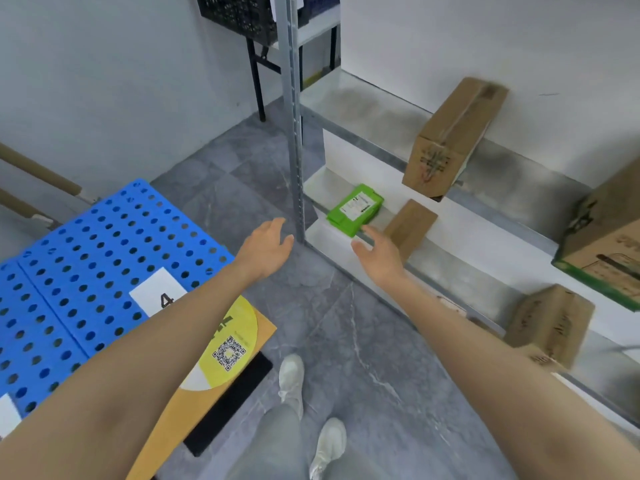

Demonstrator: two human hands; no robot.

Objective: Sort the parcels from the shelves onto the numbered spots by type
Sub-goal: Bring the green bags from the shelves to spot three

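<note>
A green parcel (355,208) with a white label lies on a low white shelf (322,188). Just in front of it is my right hand (379,252), open with spread fingers and holding nothing. My left hand (266,249) is open too, left of the grey shelf post (294,133). Brown cardboard boxes stand on the shelves: a tall one (450,136) leaning against the wall, a small one (410,225) beside the green parcel, another (550,325) lower right. A blue perforated pallet (86,265) carries a white sheet marked 4 (159,292). An orange flat envelope (207,375) with a yellow sticker lies at its edge.
A large carton with green print (609,244) sits on the shelf at the right edge. A black crate (239,15) stands on a table at the back. Cardboard tubes (38,178) lean at the left wall. My feet (311,410) stand on grey floor tiles.
</note>
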